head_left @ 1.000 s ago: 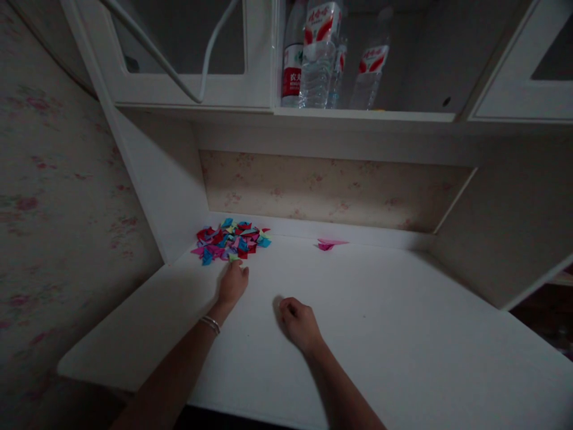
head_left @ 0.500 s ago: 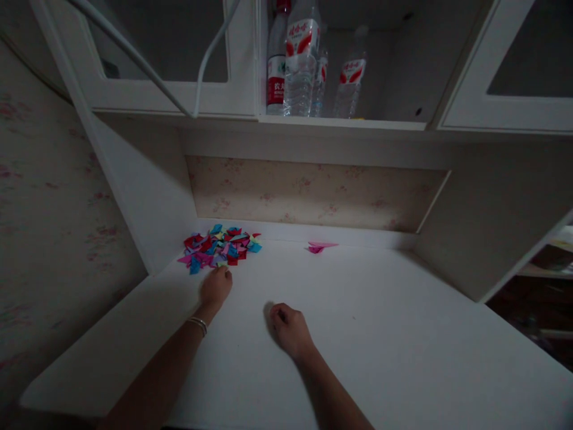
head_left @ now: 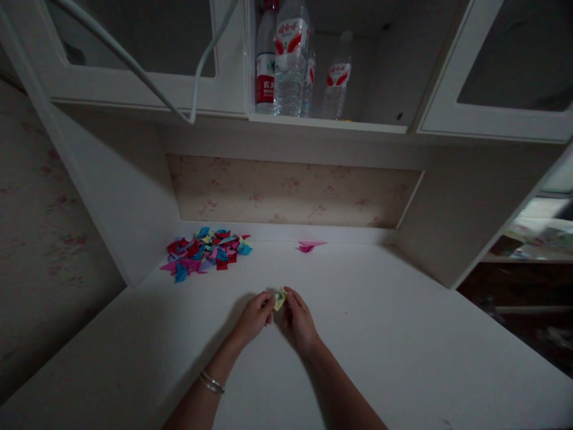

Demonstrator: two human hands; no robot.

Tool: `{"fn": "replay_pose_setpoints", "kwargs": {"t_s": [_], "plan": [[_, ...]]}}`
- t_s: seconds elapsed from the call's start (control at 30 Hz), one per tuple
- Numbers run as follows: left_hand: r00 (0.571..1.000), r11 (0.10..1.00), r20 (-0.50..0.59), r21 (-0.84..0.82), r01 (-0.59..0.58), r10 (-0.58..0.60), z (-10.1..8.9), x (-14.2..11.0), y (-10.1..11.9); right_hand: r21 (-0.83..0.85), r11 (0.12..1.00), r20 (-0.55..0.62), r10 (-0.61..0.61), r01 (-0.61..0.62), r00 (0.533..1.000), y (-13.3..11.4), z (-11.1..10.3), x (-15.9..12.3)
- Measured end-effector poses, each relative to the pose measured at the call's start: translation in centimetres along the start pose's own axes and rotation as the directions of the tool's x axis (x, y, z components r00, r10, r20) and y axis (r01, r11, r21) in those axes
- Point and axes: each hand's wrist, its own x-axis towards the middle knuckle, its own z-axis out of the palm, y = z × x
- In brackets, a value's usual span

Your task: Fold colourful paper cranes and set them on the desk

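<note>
A small pale yellow-green folded paper piece (head_left: 280,298) is held between my two hands over the white desk (head_left: 367,352). My left hand (head_left: 256,315) pinches its left side, and a bracelet circles that wrist. On the other side, the fingers of my right hand (head_left: 299,316) are closed on the paper's right edge. To the far left lies a heap of folded paper pieces (head_left: 201,254) in red, blue, pink, purple and yellow. A single pink folded paper piece (head_left: 308,246) rests near the desk's back edge.
Overhead is a white cabinet with an open shelf (head_left: 326,122) holding several plastic bottles (head_left: 290,65). A white curved tube (head_left: 147,80) hangs in front of its left door. Side panels (head_left: 465,221) bound the desk. Cluttered shelves (head_left: 528,257) show at the far right.
My left hand has come away from the heap toward the right, bringing the yellow-green paper piece to my right hand, which now grips it too. The view has shifted to the right.
</note>
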Motion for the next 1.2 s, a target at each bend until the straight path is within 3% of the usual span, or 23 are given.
{"fn": "replay_pose_setpoints", "kwargs": {"t_s": [0.1,0.2,0.33,0.53,0.73,1.2], "plan": [[0.998,1.000,0.058,0.015,-0.006,0.005,-1.5,-0.6,-0.6,0.061,0.994,0.041,0.084,-0.087,0.996,-0.2,-0.1,-0.1],[0.998,0.999,0.061,-0.040,0.003,-0.001,-2.2,-1.0,-0.9,0.003,0.997,0.124,0.076,-0.077,0.989,-0.2,-0.1,-0.2],[1.000,0.993,0.026,-0.118,-0.003,0.006,-1.6,-0.8,-0.9,-0.073,0.996,0.123,0.056,-0.047,0.991,-0.1,-0.3,-0.6],[0.991,0.989,-0.111,-0.135,0.055,-0.070,-1.4,-0.6,-0.8,0.052,0.998,0.110,0.019,-0.025,0.994,0.3,-0.3,-0.8],[0.993,0.994,-0.073,-0.065,0.086,-0.090,-1.5,-0.9,-0.1,0.076,0.997,0.136,-0.008,-0.002,0.991,0.9,-0.5,-0.4],[0.997,0.994,-0.042,-0.097,0.057,-0.061,-1.5,-0.7,-0.9,0.105,0.994,0.123,0.024,-0.037,0.992,0.9,-0.4,-0.6]]}}
